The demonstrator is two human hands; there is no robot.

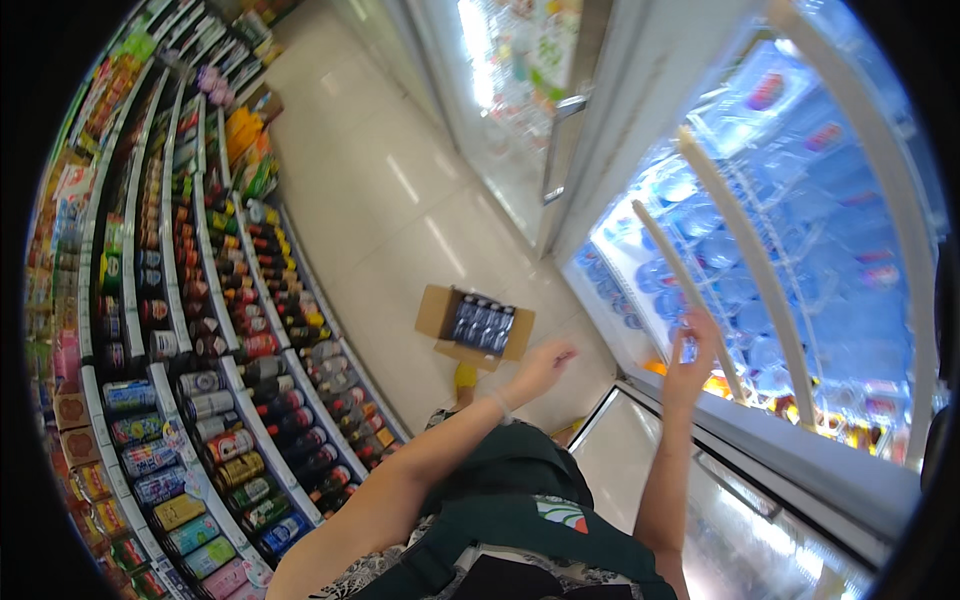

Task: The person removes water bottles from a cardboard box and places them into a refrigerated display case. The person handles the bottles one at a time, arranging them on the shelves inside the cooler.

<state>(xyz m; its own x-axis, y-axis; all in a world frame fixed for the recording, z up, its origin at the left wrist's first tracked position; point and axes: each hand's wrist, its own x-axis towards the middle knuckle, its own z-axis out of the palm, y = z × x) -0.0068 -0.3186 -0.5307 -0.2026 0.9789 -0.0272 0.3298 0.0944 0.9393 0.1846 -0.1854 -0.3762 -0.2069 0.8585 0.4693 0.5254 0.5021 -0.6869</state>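
Taking the view as a clock face, the bare left forearm rises from 7 o'clock and slants toward 2, a pale band (503,409) round its wrist. Its left hand (542,369) hangs a little out from the middle, toward 4 to 5 o'clock, fingers loosely bent and pointing toward 2; it looks released, and nothing shows in it. The bare right forearm comes up from 5 o'clock almost straight toward 12. Its right hand (686,374) is at 3 to 4 o'clock, raised against the edge of a lit, white-framed cooler (600,205), thumb and fingers curved round a small bluish-white patch. The hand is blurred, so I cannot tell whether it grasps something or touches the slim cream-coloured shelf bar (655,237) behind it.

Clear, blue-tinted plastic bottles (830,240) fill the cooler at 2 to 3 o'clock, behind the bars. An open brown cardboard box (435,309), flaps spread, sits on the pale glossy tiled floor (360,190) at the middle, near the left hand and apart from it; dark-looking bottles (482,323) stand in rows inside. A dark green apron (520,470) covers the body at 6 o'clock. Curved store shelves (190,335) of cans and bottles run from 7 to 11 o'clock.
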